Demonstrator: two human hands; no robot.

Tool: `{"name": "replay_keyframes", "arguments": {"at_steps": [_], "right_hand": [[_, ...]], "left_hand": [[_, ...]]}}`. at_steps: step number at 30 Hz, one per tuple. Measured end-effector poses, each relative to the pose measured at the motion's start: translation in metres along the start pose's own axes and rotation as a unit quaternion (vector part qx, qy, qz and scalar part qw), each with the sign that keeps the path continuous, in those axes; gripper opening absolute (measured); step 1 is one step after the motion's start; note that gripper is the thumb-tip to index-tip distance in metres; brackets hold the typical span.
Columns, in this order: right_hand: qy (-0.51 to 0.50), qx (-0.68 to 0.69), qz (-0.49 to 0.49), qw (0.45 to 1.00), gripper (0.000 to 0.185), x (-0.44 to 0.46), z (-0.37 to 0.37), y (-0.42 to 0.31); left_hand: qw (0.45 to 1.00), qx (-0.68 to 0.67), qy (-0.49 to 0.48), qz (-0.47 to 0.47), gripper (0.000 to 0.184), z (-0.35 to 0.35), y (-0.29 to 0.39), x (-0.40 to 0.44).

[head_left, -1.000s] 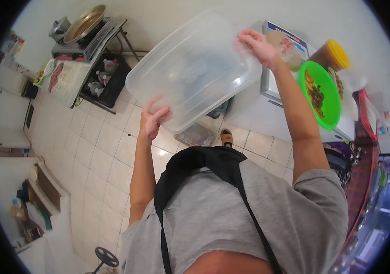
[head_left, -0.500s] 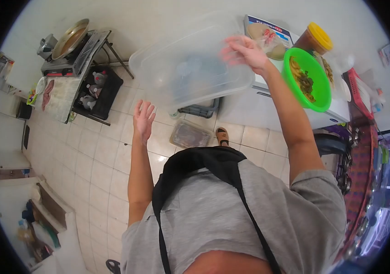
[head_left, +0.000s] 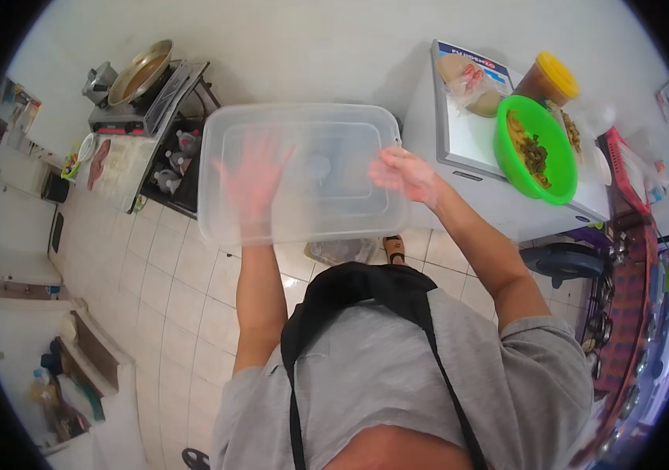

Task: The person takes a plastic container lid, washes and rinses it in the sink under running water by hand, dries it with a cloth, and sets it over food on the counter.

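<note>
A large rectangular translucent plastic lid (head_left: 323,215) is held up in front of me, with raised ridges inside its rim. Its right edge is pinched between the thumb and curled fingers of my right hand (head_left: 403,176). My left hand (head_left: 252,176) shows blurred through the plastic, on the lid's far side. Its fingers are spread wide; whether the palm presses on the lid I cannot tell. Below the lid, a clear plastic container (head_left: 342,251) with something dark inside rests on the floor, partly covered from view.
A white chest freezer (head_left: 475,192) on the right bears a bright green bowl (head_left: 504,153) of food, a yellow-lidded tub (head_left: 558,78) and a bagged item (head_left: 479,98). Left, a table holds a large pan (head_left: 140,74) on a stove, above a black crate (head_left: 166,192). Tiled floor (head_left: 170,298) lies below.
The lid has come lower and turned squarer to me. My left hand has gone from beside it to behind it, fingers spread. My right hand has moved down and left with its edge.
</note>
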State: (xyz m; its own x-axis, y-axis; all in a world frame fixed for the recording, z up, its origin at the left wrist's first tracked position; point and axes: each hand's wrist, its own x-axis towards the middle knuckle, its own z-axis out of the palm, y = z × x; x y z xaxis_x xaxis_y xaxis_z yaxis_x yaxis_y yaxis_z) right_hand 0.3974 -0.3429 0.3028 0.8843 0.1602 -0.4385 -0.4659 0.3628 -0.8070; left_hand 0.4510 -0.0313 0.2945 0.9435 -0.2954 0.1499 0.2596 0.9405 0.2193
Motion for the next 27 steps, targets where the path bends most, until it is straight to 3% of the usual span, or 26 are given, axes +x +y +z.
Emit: {"name": "replay_keyframes", "arguments": {"at_steps": [2,5,7,9,10,11,13,14,15,16,17,18,19,21,22,24,25,27], "right_hand": [[0.018,0.053,-0.003,0.998,0.017,-0.001,0.002,0.004],[-0.026,0.057,-0.043,0.997,0.022,-0.007,-0.006,-0.003],[-0.014,0.066,-0.067,0.995,0.021,-0.021,-0.008,-0.012],[-0.006,0.072,-0.087,0.994,0.020,-0.032,-0.009,-0.020],[0.002,0.055,-0.141,0.989,0.019,-0.037,-0.012,-0.023],[0.010,0.038,-0.194,0.980,0.017,-0.042,-0.013,-0.027],[0.068,0.006,-0.246,0.967,0.013,-0.058,-0.001,-0.036],[0.127,-0.028,-0.294,0.947,0.010,-0.066,0.003,-0.036],[0.135,-0.027,-0.296,0.945,0.010,-0.068,0.006,-0.031],[0.179,-0.198,-0.400,0.877,0.010,-0.070,0.008,-0.023],[0.218,-0.364,-0.481,0.767,0.013,-0.072,0.010,-0.017],[0.197,-0.451,-0.544,0.680,0.017,-0.074,0.014,-0.013],[0.170,-0.531,-0.595,0.580,0.021,-0.076,0.019,-0.009],[0.130,-0.652,-0.598,0.447,0.034,-0.090,0.039,-0.001],[0.138,-0.655,-0.595,0.445,0.034,-0.091,0.039,0.008],[0.115,-0.693,-0.553,0.447,0.033,-0.086,0.035,0.030],[0.114,-0.692,-0.554,0.449,0.033,-0.088,0.035,0.033],[0.029,-0.708,-0.435,0.556,0.045,-0.092,0.032,0.039]], "left_hand": [[0.999,-0.017,-0.002,-0.031,0.083,0.001,0.002,0.009],[0.998,-0.034,-0.034,-0.047,0.079,-0.029,0.001,0.006],[0.988,-0.104,-0.060,-0.098,0.076,-0.104,0.008,0.005],[0.994,-0.033,0.023,-0.097,0.069,-0.128,0.005,-0.009],[0.985,0.110,0.126,-0.050,0.065,-0.130,0.001,-0.023],[0.984,0.112,0.126,-0.051,0.065,-0.131,0.002,-0.034],[0.888,0.151,0.427,-0.075,0.053,-0.130,0.000,-0.047],[0.889,0.151,0.425,-0.080,0.053,-0.127,0.000,-0.047],[0.921,0.151,0.345,-0.100,0.058,-0.105,0.003,-0.047],[0.946,0.148,0.261,-0.124,0.064,-0.077,0.002,-0.046],[0.964,0.124,0.190,-0.138,0.065,-0.035,-0.005,-0.045],[0.976,0.097,0.118,-0.153,0.066,0.012,-0.016,-0.044],[0.975,0.092,0.112,-0.167,0.066,0.053,-0.032,-0.047],[0.986,0.071,0.011,-0.153,0.067,0.109,-0.060,-0.051],[0.984,0.070,0.007,-0.161,0.067,0.103,-0.067,-0.047],[0.919,0.380,0.032,-0.101,0.065,0.072,-0.079,-0.042],[0.918,0.382,0.035,-0.100,0.065,0.057,-0.081,-0.042],[0.934,0.340,0.037,-0.107,0.060,0.040,-0.078,-0.045]]}}
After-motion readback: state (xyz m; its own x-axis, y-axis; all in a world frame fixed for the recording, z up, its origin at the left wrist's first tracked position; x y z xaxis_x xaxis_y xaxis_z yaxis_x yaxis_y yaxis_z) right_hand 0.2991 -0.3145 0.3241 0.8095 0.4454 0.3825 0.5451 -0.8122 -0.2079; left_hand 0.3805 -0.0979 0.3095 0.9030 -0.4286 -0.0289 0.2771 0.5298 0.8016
